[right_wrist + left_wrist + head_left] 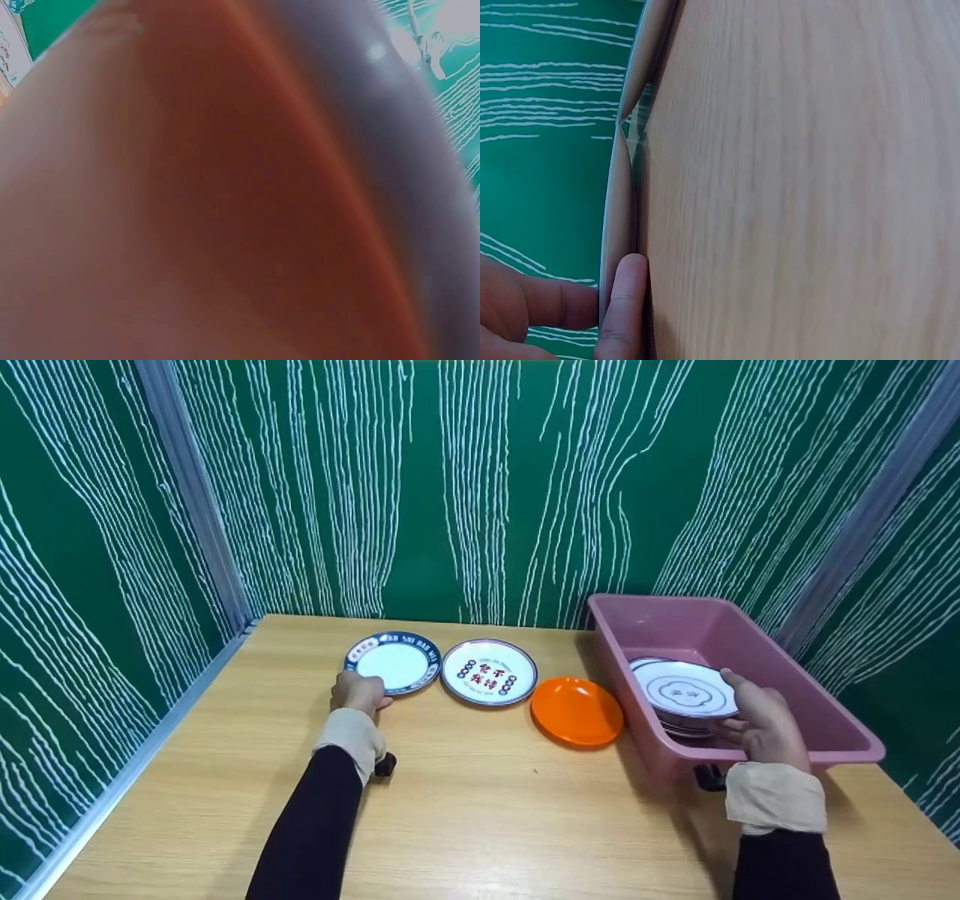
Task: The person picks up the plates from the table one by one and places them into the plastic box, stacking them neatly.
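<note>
At the left of the head view, my left hand point(358, 692) pinches the near-left rim of a white plate with a dark blue lettered border point(394, 661). The left wrist view shows fingers point(624, 304) on either side of that plate's edge point(619, 195), close to the tabletop. My right hand point(769, 724) reaches into a pink plastic tub point(832, 733). It holds a white plate with a line drawing point(686, 690) by its right edge, thumb on top. Edges of more plates point(679, 727) show below it. A blurred surface fills most of the right wrist view.
A white plate with red characters point(489, 672) lies beside the blue-bordered one. An orange plate point(576, 711) lies between it and the tub. The wooden table point(510, 817) meets green panels with white lines point(420, 495) at the back and sides.
</note>
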`<control>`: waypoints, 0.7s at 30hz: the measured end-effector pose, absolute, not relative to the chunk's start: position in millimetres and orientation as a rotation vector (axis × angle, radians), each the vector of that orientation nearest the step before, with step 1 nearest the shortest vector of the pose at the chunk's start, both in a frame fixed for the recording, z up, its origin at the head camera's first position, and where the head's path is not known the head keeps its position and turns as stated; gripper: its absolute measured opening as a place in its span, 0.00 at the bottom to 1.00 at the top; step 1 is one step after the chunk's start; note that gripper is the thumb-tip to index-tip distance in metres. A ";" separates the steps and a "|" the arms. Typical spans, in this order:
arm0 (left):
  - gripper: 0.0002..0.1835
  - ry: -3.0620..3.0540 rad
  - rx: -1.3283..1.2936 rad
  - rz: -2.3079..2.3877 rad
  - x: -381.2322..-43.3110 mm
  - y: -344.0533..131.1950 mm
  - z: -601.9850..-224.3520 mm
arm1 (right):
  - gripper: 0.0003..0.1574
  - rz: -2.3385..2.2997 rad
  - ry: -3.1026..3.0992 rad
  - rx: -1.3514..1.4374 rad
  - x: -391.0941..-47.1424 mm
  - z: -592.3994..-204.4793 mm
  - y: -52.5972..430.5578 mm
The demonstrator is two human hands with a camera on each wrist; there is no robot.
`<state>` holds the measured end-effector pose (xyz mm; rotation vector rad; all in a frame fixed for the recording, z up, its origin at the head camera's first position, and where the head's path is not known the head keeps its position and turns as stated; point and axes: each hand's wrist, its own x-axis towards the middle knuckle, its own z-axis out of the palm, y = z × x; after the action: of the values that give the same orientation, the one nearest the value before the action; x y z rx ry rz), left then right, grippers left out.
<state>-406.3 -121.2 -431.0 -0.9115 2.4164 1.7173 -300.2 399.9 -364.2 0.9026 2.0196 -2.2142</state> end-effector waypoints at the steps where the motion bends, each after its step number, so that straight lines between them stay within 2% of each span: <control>1: 0.33 2.412 -0.913 1.728 -406.2 -120.8 -431.2 | 0.40 -2.206 2.020 0.911 -299.9 -363.8 400.0; 7: 0.35 2.400 -0.914 1.772 -404.0 -121.3 -432.0 | 0.26 -2.183 2.014 0.883 -299.3 -363.2 400.8; 11: 0.36 2.342 -0.925 1.873 -404.0 -122.4 -434.1 | 0.25 -2.197 2.012 0.843 -299.7 -364.4 401.1; 13: 0.38 2.285 -0.932 1.957 -404.9 -123.1 -435.3 | 0.28 -2.183 2.026 0.856 -299.8 -364.7 401.6; 19: 0.44 2.042 -0.894 2.280 -406.5 -126.2 -434.8 | 0.51 -2.119 2.075 0.917 -298.6 -364.3 403.5; 21: 0.45 1.964 -0.862 2.383 -402.6 -126.8 -431.2 | 0.52 -2.119 2.106 0.889 -298.2 -365.7 403.4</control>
<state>-402.6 -126.8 -431.2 -0.8621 1.9636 2.3828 -298.2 403.4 -365.7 0.8894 2.1057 -2.1186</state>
